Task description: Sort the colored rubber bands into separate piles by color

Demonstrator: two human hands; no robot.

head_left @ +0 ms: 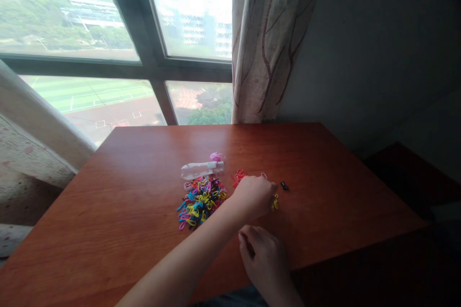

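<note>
My left hand [255, 194] reaches across to the right over the table, bent downward and closed, with its fingertips mostly hidden. Just beyond its fingers lie small yellow loops [275, 202], which look like elastic hair ties. Red loops [238, 177] and a pink loop [264, 175] show behind that hand. Nearer the front edge, my right hand [266, 256] is curled closed, thumb against fingers; whatever it may hold is out of sight. A mixed heap of coloured hair ties [201, 201] lies left of my left hand, partly covered by the forearm.
Behind the heap, a clear plastic container [202, 170] lies on its side beside a pink bundle [216, 157]. A small black bunch [284, 185] lies to the right. The brown wooden table [144, 211] stands against a window [154, 64] with curtains [266, 43].
</note>
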